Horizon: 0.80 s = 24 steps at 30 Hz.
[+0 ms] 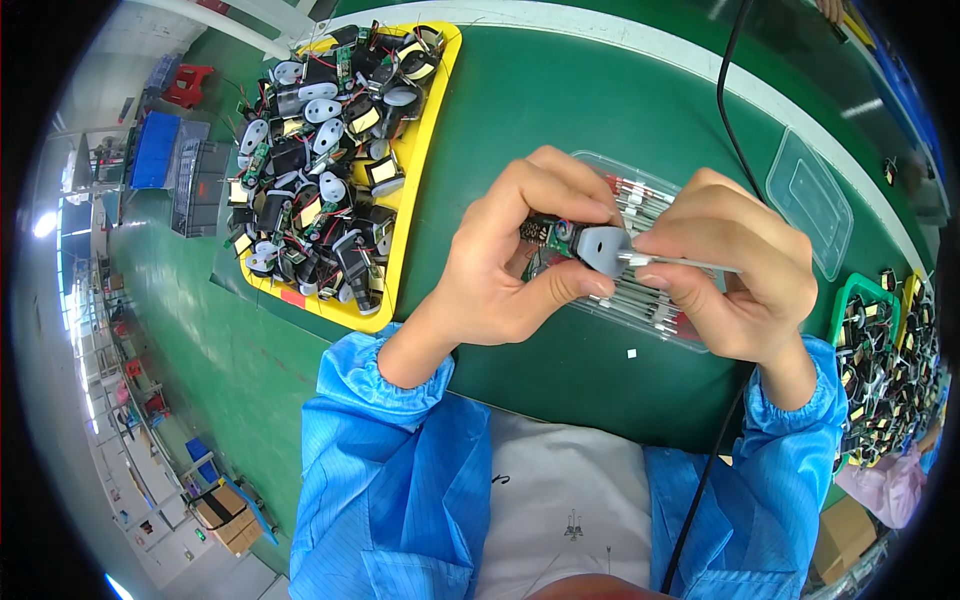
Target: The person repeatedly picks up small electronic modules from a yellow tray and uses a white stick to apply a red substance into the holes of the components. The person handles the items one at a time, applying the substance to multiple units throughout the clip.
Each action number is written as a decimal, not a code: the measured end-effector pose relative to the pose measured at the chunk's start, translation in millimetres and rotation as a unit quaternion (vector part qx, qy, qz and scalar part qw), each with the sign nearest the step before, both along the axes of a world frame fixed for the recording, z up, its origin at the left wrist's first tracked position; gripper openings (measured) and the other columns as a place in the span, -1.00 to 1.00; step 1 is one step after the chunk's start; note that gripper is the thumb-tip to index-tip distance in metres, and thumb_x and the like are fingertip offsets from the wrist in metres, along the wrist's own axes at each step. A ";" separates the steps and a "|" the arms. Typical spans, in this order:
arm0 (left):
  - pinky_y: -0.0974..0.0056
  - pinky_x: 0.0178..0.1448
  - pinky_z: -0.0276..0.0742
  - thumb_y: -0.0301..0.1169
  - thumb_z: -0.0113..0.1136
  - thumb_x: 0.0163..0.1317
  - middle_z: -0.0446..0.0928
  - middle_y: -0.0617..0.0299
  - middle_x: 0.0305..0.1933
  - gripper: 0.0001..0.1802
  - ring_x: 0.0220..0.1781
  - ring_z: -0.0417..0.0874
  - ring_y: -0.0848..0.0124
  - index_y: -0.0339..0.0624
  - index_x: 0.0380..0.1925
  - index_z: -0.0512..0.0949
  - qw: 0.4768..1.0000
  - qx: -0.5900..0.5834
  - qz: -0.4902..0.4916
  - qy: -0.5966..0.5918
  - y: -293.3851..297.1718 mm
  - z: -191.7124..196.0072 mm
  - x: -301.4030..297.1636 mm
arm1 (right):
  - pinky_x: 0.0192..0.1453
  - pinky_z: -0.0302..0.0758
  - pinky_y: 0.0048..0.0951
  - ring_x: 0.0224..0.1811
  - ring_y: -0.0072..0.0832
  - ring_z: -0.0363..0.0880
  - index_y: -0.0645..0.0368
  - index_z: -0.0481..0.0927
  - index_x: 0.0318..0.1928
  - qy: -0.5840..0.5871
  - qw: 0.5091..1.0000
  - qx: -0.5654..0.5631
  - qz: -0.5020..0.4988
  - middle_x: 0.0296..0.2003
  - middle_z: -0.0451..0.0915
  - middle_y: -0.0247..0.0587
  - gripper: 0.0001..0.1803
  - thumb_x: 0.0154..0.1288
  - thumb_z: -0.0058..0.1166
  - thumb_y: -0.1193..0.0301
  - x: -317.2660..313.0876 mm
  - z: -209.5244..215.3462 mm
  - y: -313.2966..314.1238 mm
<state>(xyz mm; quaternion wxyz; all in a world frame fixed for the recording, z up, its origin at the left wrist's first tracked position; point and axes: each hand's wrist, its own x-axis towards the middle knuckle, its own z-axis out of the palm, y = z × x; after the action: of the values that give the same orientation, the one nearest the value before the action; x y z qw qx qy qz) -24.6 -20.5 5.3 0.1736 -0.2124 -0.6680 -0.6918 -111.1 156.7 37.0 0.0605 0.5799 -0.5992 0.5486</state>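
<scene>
My left hand point(495, 265) grips a small electronic assembly point(604, 250) with a smooth grey oval end cap and a circuit board with dark parts behind it. My right hand point(745, 260) pinches a thin whitish stick-like piece point(700, 265) between thumb and fingers. Its inner end meets the grey cap; whether it enters a hole there, I cannot tell. Beneath both hands lies a clear plastic box point(690, 345), holding several similar thin pieces point(640, 308), some with red parts. The hands cover part of the box.
At the left, a yellow tray point(412, 215) is heaped with similar assemblies. A clear lid point(810, 205) and a black cable point(727, 95) lie to the right on the green table point(530, 90). Farther right stand a green tray point(843, 300) and more filled trays. A white scrap point(631, 353) lies near the box.
</scene>
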 end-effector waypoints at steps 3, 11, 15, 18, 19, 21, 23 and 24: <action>0.27 -0.06 0.45 -0.43 0.38 -0.03 0.47 0.00 -0.20 -0.56 -0.15 0.51 0.30 -0.31 -0.19 0.38 0.998 -0.058 0.004 0.028 -4.0 -0.3 -2.8 | -0.52 0.31 -0.41 -0.54 -0.34 0.49 0.39 0.56 -0.36 0.003 1.000 0.003 0.014 -0.49 0.57 -0.05 -0.80 -0.05 0.26 0.58 -2.2 -2.0 -0.1; 0.31 -0.15 0.46 -0.31 0.33 0.06 0.43 -0.03 -0.22 -0.54 -0.22 0.52 0.33 -0.31 -0.18 0.32 0.996 -0.051 0.064 0.037 4.8 -5.1 0.5 | -0.53 0.29 -0.43 -0.54 -0.34 0.46 0.40 0.56 -0.35 0.029 0.998 -0.002 -0.060 -0.47 0.57 -0.02 -0.80 -0.06 0.24 0.63 7.2 -5.6 -1.6; 0.31 -0.14 0.46 -0.39 0.34 0.04 0.43 -0.02 -0.23 -0.56 -0.23 0.51 0.32 -0.34 -0.18 0.34 0.992 -0.074 0.095 0.044 7.6 -6.3 0.1 | -0.54 0.34 -0.45 -0.57 -0.34 0.47 0.38 0.58 -0.41 0.009 0.996 -0.018 -0.089 -0.52 0.55 -0.08 -0.81 -0.13 0.26 0.65 10.0 -8.9 -5.9; 0.28 -0.14 0.47 -0.49 0.37 -0.03 0.46 -0.01 -0.24 -0.58 -0.23 0.52 0.28 -0.36 -0.21 0.38 0.992 -0.055 0.105 0.044 9.3 -6.4 1.6 | -0.52 0.31 -0.45 -0.55 -0.36 0.46 0.39 0.56 -0.37 -0.015 0.998 -0.013 -0.055 -0.49 0.56 -0.06 -0.82 -0.06 0.24 0.65 7.2 -10.2 -3.5; 0.29 -0.15 0.47 -0.49 0.37 -0.03 0.46 -0.01 -0.24 -0.58 -0.24 0.52 0.28 -0.36 -0.21 0.38 0.991 -0.061 0.110 0.053 9.8 -6.6 2.2 | -0.51 0.29 -0.45 -0.54 -0.37 0.46 0.40 0.55 -0.33 -0.023 0.999 -0.009 -0.034 -0.46 0.57 -0.03 -0.82 -0.02 0.22 0.65 6.7 -10.3 -2.6; 0.29 -0.16 0.47 -0.49 0.37 -0.03 0.46 -0.01 -0.25 -0.58 -0.25 0.53 0.27 -0.36 -0.21 0.39 0.988 -0.070 0.123 0.063 11.2 -7.5 2.1 | -0.49 0.30 -0.45 -0.54 -0.38 0.46 0.40 0.55 -0.32 -0.039 0.998 -0.008 -0.049 -0.46 0.57 -0.04 -0.83 0.01 0.21 0.65 9.8 -12.9 -2.5; 0.30 -0.17 0.46 -0.49 0.38 -0.04 0.47 -0.01 -0.25 -0.58 -0.25 0.53 0.26 -0.35 -0.21 0.39 0.985 -0.079 0.142 0.063 12.7 -8.8 2.6 | -0.50 0.33 -0.48 -0.54 -0.41 0.47 0.38 0.56 -0.34 -0.064 0.996 0.001 -0.066 -0.48 0.57 -0.08 -0.84 0.00 0.22 0.64 13.0 -12.0 -3.3; 0.31 -0.16 0.47 -0.50 0.36 -0.02 0.46 0.00 -0.23 -0.59 -0.23 0.53 0.28 -0.34 -0.20 0.39 0.989 -0.064 0.130 0.045 13.4 -8.8 2.8 | -0.51 0.36 -0.49 -0.55 -0.42 0.48 0.37 0.57 -0.37 -0.080 0.994 0.010 -0.077 -0.50 0.56 -0.11 -0.84 -0.02 0.24 0.63 14.1 -8.6 -3.7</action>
<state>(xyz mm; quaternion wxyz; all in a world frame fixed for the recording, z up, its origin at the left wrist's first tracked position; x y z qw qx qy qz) -21.8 -7.1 -3.5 0.2774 -0.1653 -0.7243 -0.6092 -97.0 152.9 28.3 0.0484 0.4863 -0.6509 0.5809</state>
